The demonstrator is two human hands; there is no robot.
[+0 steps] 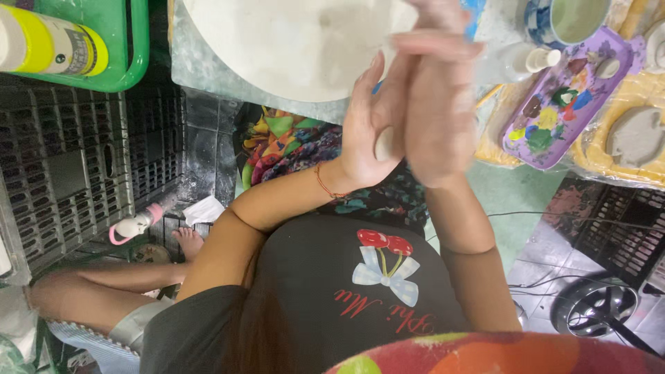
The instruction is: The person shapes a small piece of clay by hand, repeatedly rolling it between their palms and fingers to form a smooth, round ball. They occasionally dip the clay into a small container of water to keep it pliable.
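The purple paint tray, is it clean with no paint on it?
No, the purple paint tray has blobs of green, yellow, blue and red paint in it.

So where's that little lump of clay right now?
In the head view, the pale clay lump sits pressed between the palms of the left hand and right hand, just below the round white board.

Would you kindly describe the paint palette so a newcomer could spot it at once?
Look to the upper right, beside the yellow trays. The palette is a long purple tray lying at a slant, below the blue-patterned cup. Unlike its neighbours, its wells hold dabs of many colours.
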